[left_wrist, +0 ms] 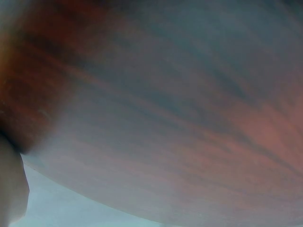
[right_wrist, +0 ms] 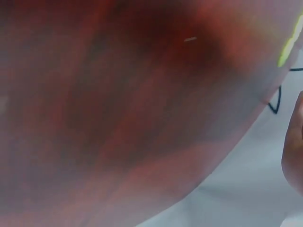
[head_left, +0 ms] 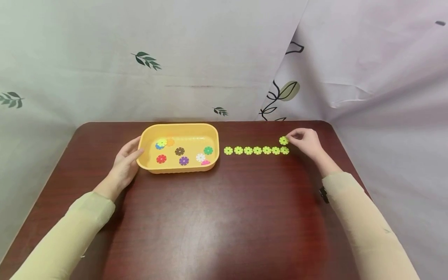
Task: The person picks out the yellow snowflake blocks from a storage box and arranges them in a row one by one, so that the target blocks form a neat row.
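Observation:
A yellow plastic tub (head_left: pixel 175 169) stands at the back left of the table in the head view. My left hand (head_left: pixel 122 165) grips its left end, thumb at the rim. Inside lie several loose notched flower-shaped discs, among them a red disc (head_left: pixel 161 159), a purple disc (head_left: pixel 184 160) and a green disc (head_left: pixel 208 150). My right hand (head_left: pixel 307 143) pinches a yellow-green disc (head_left: pixel 283 140) between thumb and fingertip. That disc is just behind the right end of a row of matching discs (head_left: pixel 248 150); whether it touches the table I cannot tell.
The dark red-brown table (head_left: pixel 210 217) reaches back to a pale curtain (head_left: pixel 196 54) with leaf prints. Another curtain side hangs along the right. Both wrist views show mostly blurred table surface; only a bit of the hand shows at the edge of each.

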`<state>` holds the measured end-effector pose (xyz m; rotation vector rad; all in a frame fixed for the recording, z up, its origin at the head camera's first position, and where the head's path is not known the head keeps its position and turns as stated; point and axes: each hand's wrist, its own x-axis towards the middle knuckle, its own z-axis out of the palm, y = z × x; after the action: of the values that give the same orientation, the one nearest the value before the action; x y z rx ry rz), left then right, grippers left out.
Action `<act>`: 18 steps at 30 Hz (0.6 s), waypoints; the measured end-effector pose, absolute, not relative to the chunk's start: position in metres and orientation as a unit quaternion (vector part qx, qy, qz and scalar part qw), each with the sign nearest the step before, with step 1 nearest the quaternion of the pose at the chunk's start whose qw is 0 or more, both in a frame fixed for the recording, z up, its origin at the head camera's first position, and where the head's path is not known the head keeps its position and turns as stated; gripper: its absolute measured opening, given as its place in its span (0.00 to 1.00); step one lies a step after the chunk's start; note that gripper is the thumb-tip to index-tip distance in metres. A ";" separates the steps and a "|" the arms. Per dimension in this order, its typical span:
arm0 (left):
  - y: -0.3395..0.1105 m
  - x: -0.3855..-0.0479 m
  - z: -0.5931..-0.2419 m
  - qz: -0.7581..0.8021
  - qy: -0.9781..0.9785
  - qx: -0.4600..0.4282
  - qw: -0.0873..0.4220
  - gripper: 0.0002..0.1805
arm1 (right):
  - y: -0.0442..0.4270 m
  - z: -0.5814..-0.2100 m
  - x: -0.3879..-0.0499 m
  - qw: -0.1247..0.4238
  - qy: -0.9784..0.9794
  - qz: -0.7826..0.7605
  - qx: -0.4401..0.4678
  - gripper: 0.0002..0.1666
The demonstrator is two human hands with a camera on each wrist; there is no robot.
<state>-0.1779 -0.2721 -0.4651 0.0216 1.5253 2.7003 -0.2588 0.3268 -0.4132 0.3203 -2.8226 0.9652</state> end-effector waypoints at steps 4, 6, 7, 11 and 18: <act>-0.272 -0.178 -0.465 0.869 0.494 0.005 0.023 0.21 | 0.340 -0.417 -0.251 0.063 -0.941 0.315 0.102 0.10; -0.273 -0.178 -0.465 0.867 0.498 0.004 0.024 0.22 | 0.347 -0.420 -0.249 0.063 -0.943 0.312 0.098 0.10; -0.273 -0.178 -0.465 0.866 0.499 0.004 0.025 0.22 | 0.350 -0.421 -0.247 0.062 -0.944 0.310 0.095 0.10; -0.273 -0.178 -0.466 0.866 0.500 0.003 0.023 0.22 | 0.360 -0.426 -0.245 0.053 -0.947 0.304 0.087 0.11; -0.273 -0.178 -0.466 0.866 0.500 -0.003 0.022 0.22 | 0.370 -0.436 -0.248 0.019 -0.955 0.285 0.083 0.12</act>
<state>-0.1781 -0.2730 -0.4655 -0.0091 1.5497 2.6822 -0.2475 0.3698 -0.4358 0.2585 -2.9628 0.8848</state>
